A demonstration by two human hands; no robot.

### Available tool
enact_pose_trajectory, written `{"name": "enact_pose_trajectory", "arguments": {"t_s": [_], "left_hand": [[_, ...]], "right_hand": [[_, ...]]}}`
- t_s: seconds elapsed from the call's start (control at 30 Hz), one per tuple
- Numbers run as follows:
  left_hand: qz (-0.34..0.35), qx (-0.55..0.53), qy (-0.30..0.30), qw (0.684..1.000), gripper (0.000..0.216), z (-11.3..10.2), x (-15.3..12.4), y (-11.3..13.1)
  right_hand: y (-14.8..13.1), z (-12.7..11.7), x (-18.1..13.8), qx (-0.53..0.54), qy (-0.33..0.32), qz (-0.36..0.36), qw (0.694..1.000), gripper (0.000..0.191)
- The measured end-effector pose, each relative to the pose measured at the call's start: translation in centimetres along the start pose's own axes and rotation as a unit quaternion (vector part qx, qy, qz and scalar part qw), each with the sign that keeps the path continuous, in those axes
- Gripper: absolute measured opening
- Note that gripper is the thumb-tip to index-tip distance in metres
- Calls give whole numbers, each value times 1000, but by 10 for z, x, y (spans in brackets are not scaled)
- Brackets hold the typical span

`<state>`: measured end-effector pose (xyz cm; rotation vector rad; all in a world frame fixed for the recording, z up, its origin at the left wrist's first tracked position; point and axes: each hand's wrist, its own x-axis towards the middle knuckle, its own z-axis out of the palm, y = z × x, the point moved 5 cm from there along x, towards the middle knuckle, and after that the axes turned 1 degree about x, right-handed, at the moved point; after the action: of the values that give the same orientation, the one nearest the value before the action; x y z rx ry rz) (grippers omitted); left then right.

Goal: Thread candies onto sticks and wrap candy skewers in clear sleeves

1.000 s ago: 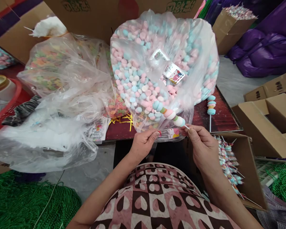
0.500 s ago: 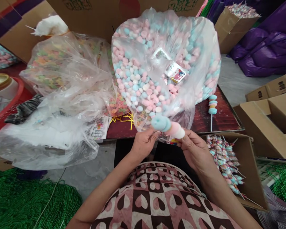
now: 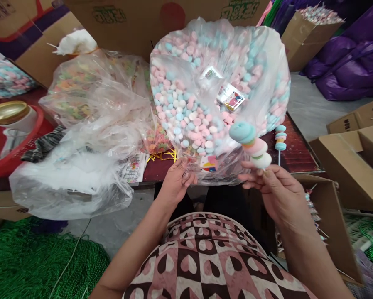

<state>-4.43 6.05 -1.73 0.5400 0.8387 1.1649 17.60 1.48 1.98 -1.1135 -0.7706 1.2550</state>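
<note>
My right hand (image 3: 276,187) pinches the low end of a marshmallow skewer (image 3: 256,147), held tilted above the table's front edge. Blue, pink and white marshmallows are stacked on it, with thin orange and green gummy pieces between. My left hand (image 3: 180,178) is at the front edge of a clear plastic bag, fingers curled and closed; what they hold, if anything, cannot be made out. Right behind lies the big clear bag of marshmallows (image 3: 192,116) in pink, blue and white, with printed packets (image 3: 231,97) on top. A second marshmallow skewer (image 3: 280,139) lies on the table to the right.
Bags of coloured gummies (image 3: 77,91) and a white-filled plastic bag (image 3: 77,170) lie left, by a red basket (image 3: 43,133). Gold twist ties (image 3: 163,155) lie near the table edge (image 3: 301,153). An open carton (image 3: 326,220) of wrapped sweets stands at right.
My left hand has let go of the skewer and moved left to the plastic bag's edge. My right hand has carried the skewer rightward, tilting it more upright.
</note>
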Motion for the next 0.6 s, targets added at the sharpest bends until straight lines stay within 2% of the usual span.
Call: {"name": "enact_pose_trajectory", "arguments": {"t_s": [0.17,0.33,0.6], "left_hand": [[-18,-93,-43,995,19,3,-3,6],[-27,-81,-38,996,17,1,-1,0],[-30,-63,-27,997,21,0,1,-3]], "right_hand": [[4,-23,-9,-91,4,-13,996,17],[7,-27,-16,-131,-6,-14,991,14],[7,-36,-15,-145,20,7,989,14]]}}
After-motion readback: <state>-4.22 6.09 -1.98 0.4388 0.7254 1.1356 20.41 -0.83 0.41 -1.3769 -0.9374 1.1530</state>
